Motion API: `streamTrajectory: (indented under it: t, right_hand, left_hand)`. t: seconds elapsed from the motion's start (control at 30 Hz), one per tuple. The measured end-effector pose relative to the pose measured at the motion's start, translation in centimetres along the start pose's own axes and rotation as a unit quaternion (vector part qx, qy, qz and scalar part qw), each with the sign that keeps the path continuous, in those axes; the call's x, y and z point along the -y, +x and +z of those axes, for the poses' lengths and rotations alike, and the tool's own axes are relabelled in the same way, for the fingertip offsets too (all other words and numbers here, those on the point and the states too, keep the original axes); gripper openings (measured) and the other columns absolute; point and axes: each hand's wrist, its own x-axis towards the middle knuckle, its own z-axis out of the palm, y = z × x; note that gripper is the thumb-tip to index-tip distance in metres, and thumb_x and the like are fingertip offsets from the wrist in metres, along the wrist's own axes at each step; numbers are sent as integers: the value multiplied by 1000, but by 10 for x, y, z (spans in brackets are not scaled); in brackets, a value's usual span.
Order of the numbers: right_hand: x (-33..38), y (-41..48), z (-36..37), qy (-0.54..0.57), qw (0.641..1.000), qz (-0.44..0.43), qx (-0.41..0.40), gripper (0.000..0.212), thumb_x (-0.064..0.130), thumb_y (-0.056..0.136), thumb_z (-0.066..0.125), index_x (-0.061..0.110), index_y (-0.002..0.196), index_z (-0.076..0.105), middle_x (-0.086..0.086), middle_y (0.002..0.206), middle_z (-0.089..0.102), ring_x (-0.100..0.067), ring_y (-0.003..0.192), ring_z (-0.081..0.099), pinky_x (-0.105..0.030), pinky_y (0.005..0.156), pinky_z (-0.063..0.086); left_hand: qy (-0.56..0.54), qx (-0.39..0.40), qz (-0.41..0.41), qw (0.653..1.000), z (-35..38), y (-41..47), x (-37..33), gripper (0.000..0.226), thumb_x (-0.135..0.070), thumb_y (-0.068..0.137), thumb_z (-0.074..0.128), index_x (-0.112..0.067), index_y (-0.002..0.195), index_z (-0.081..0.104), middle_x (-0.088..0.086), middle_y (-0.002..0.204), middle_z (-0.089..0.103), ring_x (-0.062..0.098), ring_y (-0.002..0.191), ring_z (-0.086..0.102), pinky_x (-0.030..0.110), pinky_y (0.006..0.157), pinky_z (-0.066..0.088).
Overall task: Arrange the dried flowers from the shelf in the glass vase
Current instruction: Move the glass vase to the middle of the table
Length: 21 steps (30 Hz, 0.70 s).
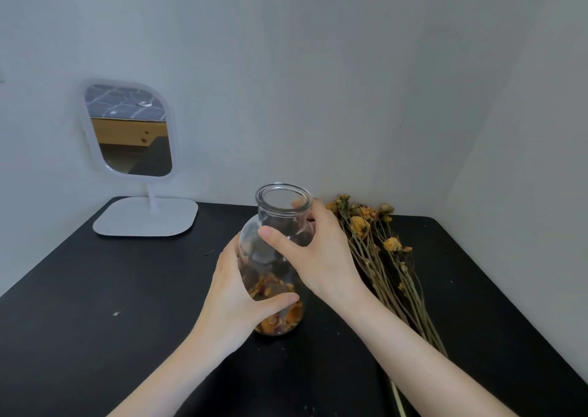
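While left hand [235,299], right hand [315,257] grip vase [270,214]; flowers [359,225] beside

Black table [95,337] bears a white mirror [146,217], glass vase [276,214]; dried flowers [381,267] lie beside.

Your left hand [235,292] and right hand [318,257] wrap the glass vase [280,206] mid-table. You find passing room over the black tabletop [111,289] to its left. A standing mirror [127,130] occupies the far-left corner, dried flowers [385,257] crowd the right, and walls [318,66] close in behind.
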Motion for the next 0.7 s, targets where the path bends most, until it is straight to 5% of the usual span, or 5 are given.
streamTrajectory:
  t: [0.13,0.27,0.4,0.53,0.7]
  right_hand:
    - [-3,0,-9,12,999,4,35,61,53,67,71,26,118,51,10,118,55,-8,113,49,-23,89,45]
    - [-17,-5,-38,-3,999,22,25,70,61,66,63,32,127,46,18,119,49,2,109,46,-13,84,38]
    - [-53,-3,-78,-48,995,79,-29,34,44,84,59,31,115,53,17,109,56,2,101,52,-9,72,37]
    - [-96,-7,-114,-84,984,141,-73,17,30,89,59,27,106,57,9,103,60,4,87,53,-9,62,35]
    - [-129,-9,-136,-161,966,202,-29,22,24,87,62,18,108,59,8,90,56,2,77,51,-11,57,34]
  left_hand:
    - [-2,-57,-17,998,-3,-14,-2,105,-46,46,79,-38,137,28,-19,138,39,-5,125,38,13,93,37]
    - [34,-148,101,983,0,-43,-10,60,-44,71,74,-48,121,41,-26,122,44,0,119,46,19,95,41]
    - [44,-58,161,984,30,-57,-30,24,-35,76,59,-42,99,57,-16,102,54,5,97,57,10,81,44]
    - [41,89,131,987,77,-39,-37,22,-16,82,67,-36,89,61,-15,94,55,4,89,56,10,72,42]
    - [72,81,3,994,132,12,-26,6,-21,87,62,-24,81,62,-5,79,58,4,69,52,14,63,40]
